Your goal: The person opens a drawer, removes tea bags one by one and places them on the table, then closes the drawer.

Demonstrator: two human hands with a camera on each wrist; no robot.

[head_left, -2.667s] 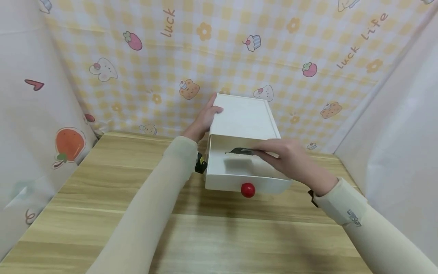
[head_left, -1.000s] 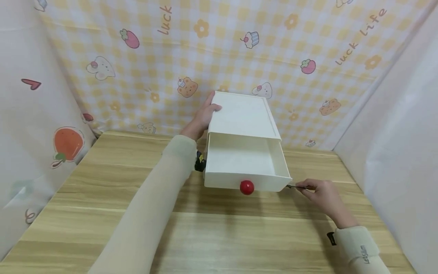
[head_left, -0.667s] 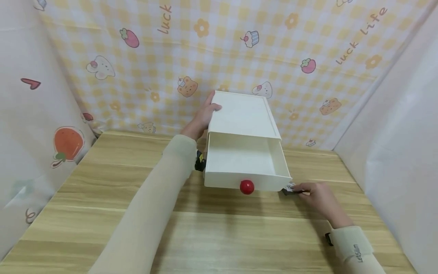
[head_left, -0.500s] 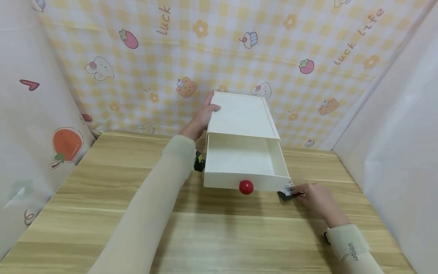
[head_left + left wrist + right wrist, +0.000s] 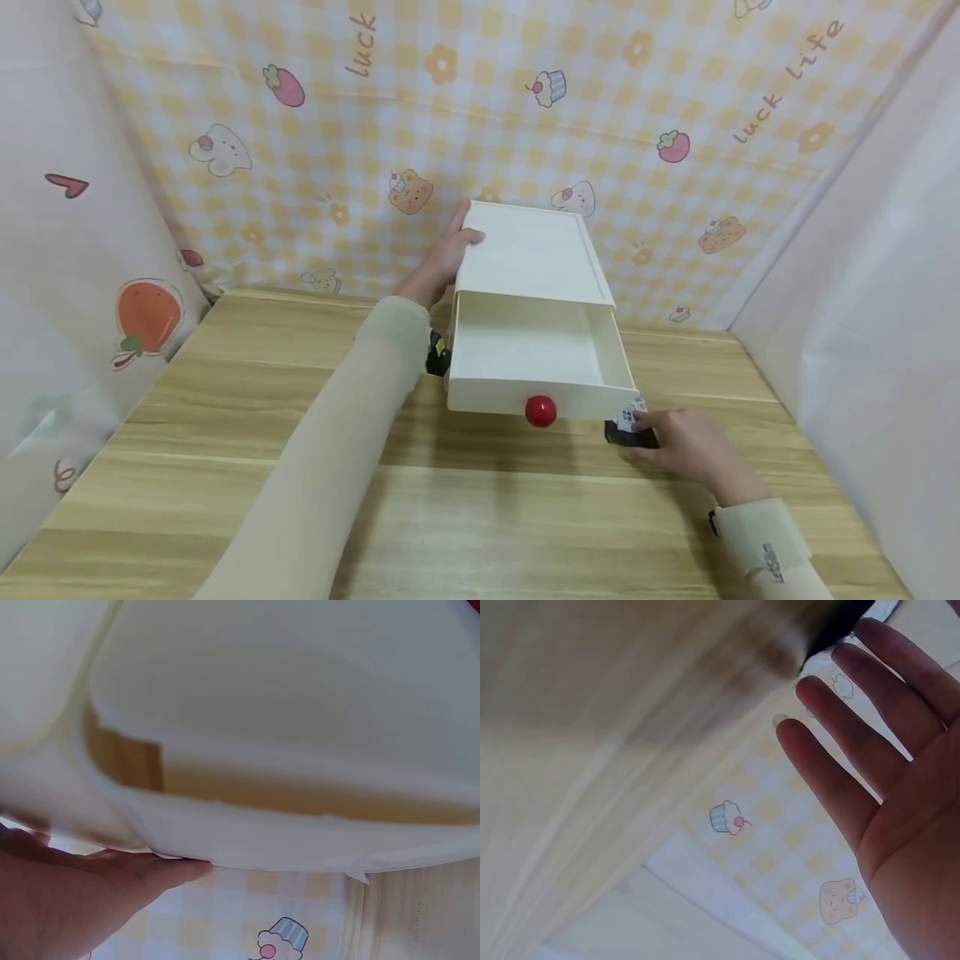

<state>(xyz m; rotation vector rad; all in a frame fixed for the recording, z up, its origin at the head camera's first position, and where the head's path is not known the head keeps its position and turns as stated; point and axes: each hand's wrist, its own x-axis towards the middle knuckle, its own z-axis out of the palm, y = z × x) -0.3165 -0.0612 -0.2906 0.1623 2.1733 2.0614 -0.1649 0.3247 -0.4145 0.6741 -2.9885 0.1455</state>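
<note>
A cream-white drawer box (image 5: 536, 250) stands in the middle of the head view with its drawer (image 5: 540, 396) pulled out. A round red knob (image 5: 541, 411) sits on the drawer front, and the drawer holds nothing. My left hand (image 5: 444, 258) grips the box's left side, thumb over the top edge; in the left wrist view the left hand (image 5: 90, 889) lies along the box. Beside the drawer's right front corner lies a small flat black piece with a white printed label (image 5: 628, 417). My right hand (image 5: 686, 450) touches it, fingers straight and thumb apart; the right wrist view shows spread fingers (image 5: 832, 776).
A wood-grain table (image 5: 420, 533) lies under everything. Behind it hangs a yellow checked cloth (image 5: 450, 125) with cartoon prints. White cloth sides (image 5: 877, 333) rise at left and right.
My right hand lifted the flat black piece out of the drawer, carried it right and down to the table, then loosened its fingers from it. My left hand stayed on the box.
</note>
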